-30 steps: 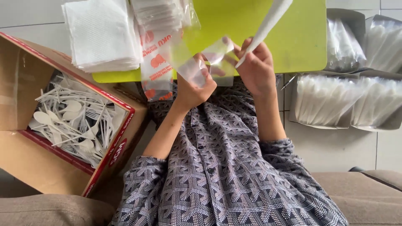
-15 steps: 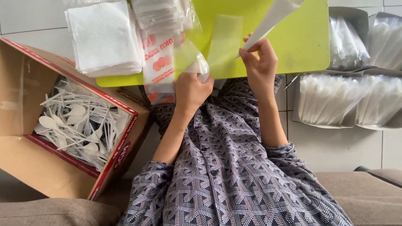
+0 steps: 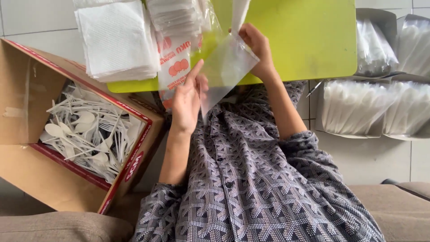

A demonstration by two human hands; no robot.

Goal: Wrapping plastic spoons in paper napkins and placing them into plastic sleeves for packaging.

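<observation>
Lime-green table fills the upper middle of the frame, and a brown cardboard box full of white plastic spoons and forks stands at the left. Trays of wrapped white packs sit at the right, and a stack of white napkins lies at the upper left. A clear plastic sleeve hangs in the centre, over the near table edge, its long axis slanting from upper right down to lower left. The right hand pinches its upper end, closed on it together with a white folded piece that rises above. The left hand is just beside the lower left edge, fingers half-open and touching the film, so it is nearer to the lower tip.
</observation>
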